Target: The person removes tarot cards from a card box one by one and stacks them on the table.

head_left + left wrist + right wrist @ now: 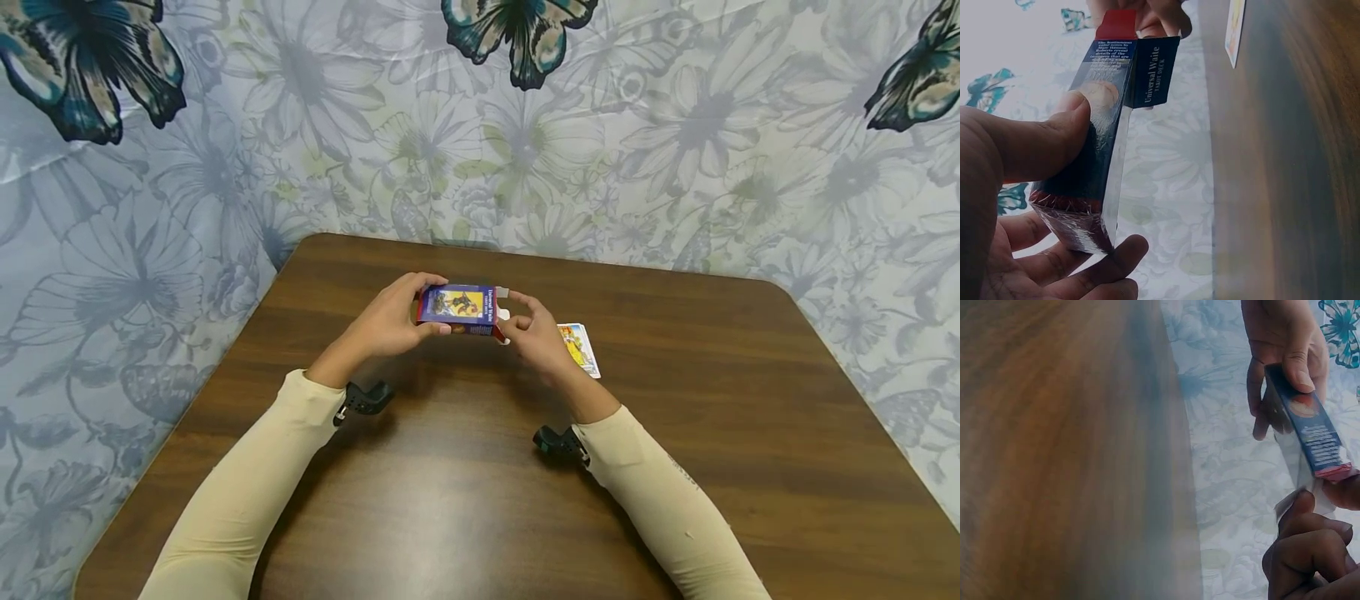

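A blue tarot card box [457, 305] with a yellow picture on its face is held up above the table. My left hand [390, 321] grips its left end, thumb on the near narrow side, as the left wrist view also shows. At the box's right end the flaps stand open; a blue flap [1152, 74] reads "Universal Waite Tarot Deck". Curled fingers of my right hand [538, 337] are at these flaps, and in the right wrist view the thumb meets the red flap [1334, 471]. Partly behind that hand, tarot cards [581, 352] lie on the table.
The brown wooden table [675, 400] reaches back to a floral cloth [525, 167] with butterflies. A dark wrist camera [367, 398] is on the left wrist and another dark camera [558, 443] is on the right.
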`<state>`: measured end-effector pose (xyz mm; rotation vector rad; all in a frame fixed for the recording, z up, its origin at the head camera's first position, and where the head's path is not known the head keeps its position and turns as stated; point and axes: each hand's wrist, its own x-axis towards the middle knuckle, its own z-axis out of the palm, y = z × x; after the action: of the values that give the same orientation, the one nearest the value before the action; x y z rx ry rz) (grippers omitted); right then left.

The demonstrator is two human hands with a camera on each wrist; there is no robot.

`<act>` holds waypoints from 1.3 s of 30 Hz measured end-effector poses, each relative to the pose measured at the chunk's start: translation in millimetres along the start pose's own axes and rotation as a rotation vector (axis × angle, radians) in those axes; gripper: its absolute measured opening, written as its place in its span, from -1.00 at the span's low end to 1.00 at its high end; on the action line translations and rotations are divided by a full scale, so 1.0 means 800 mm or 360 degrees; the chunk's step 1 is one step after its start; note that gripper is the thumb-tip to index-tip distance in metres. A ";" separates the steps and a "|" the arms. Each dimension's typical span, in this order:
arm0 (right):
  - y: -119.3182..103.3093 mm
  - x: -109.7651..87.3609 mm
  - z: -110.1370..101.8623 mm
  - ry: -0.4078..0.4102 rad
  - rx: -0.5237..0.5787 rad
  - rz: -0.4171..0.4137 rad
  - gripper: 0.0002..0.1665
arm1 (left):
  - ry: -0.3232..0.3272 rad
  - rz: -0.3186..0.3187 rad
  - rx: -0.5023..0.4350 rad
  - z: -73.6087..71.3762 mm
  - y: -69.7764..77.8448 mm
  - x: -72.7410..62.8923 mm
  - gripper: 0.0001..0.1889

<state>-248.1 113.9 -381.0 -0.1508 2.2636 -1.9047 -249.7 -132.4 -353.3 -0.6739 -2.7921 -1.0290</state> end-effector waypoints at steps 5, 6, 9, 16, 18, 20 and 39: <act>0.013 0.001 -0.001 0.0062 0.0016 0.0000 -0.25 | -0.0014 -0.0030 0.0016 0.006 -0.002 0.001 -0.28; 0.014 0.002 -0.001 0.0070 0.0027 -0.0018 -0.24 | -0.0013 -0.0037 0.0021 0.006 -0.003 0.001 -0.28; 0.017 0.007 -0.005 0.0122 0.0061 -0.0079 -0.24 | -0.0004 -0.0062 0.0034 0.006 -0.004 0.001 -0.28; 0.012 0.006 -0.010 0.0169 0.0101 -0.0093 -0.30 | -0.0003 -0.0087 0.0033 0.001 -0.004 -0.001 -0.28; 0.010 0.004 -0.008 0.0156 0.0178 -0.0089 -0.30 | 0.0003 -0.0087 0.0031 0.000 -0.003 0.000 -0.28; 0.010 0.002 -0.006 0.0124 0.0273 -0.0083 -0.31 | 0.0011 -0.0084 0.0025 -0.001 -0.001 0.000 -0.28; 0.021 -0.004 -0.009 0.0292 0.0498 -0.0219 -0.41 | 0.0039 -0.0109 0.0008 -0.007 -0.001 0.000 -0.27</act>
<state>-245.6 124.3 -396.4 -0.0938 2.0712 -2.4060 -250.6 -136.4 -349.6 -0.5647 -2.8137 -1.0339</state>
